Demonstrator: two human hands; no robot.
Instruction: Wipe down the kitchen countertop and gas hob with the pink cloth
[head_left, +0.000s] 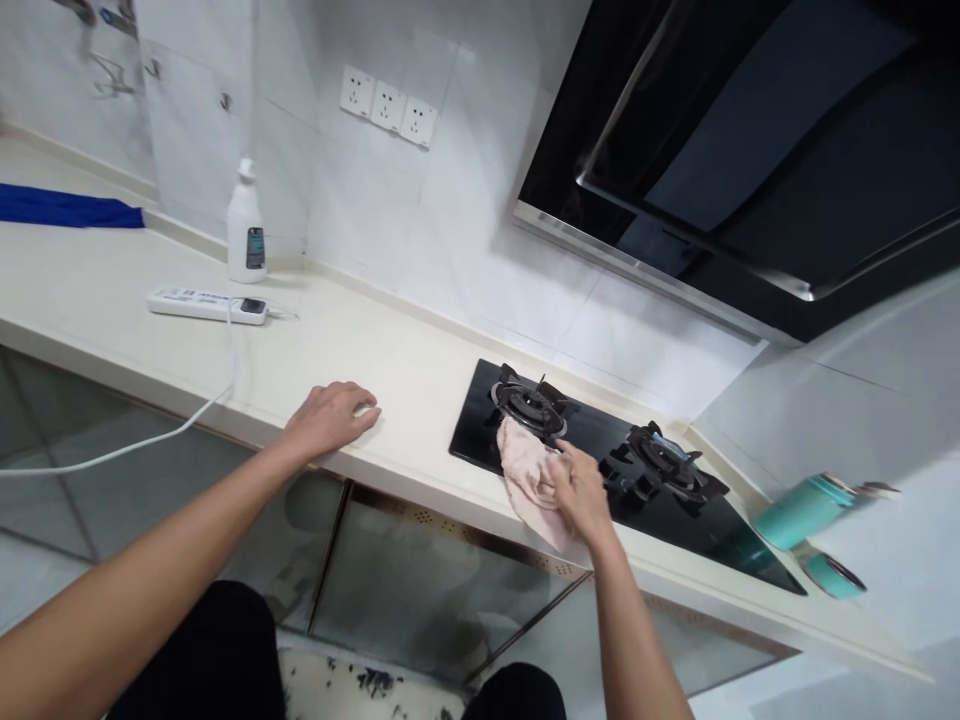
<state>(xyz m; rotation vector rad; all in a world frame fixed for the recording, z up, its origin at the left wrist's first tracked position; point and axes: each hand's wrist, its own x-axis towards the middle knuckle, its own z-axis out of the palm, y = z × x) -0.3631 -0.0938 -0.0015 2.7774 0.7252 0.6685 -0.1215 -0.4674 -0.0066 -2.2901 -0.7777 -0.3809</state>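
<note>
Item, as I see it: pink cloth [525, 475] pinched in my right hand [577, 490], on the hob [720, 530] by its left burner [529, 405]; left hand [330, 418] spread flat on the countertop [420, 370]; wiping probably early (right side apparently remaining).

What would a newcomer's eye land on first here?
The right hand holds a pink cloth against the black gas hob beside one burner. The left hand lies flat on the pale counter, and a big black hood hangs above the hob.
</note>
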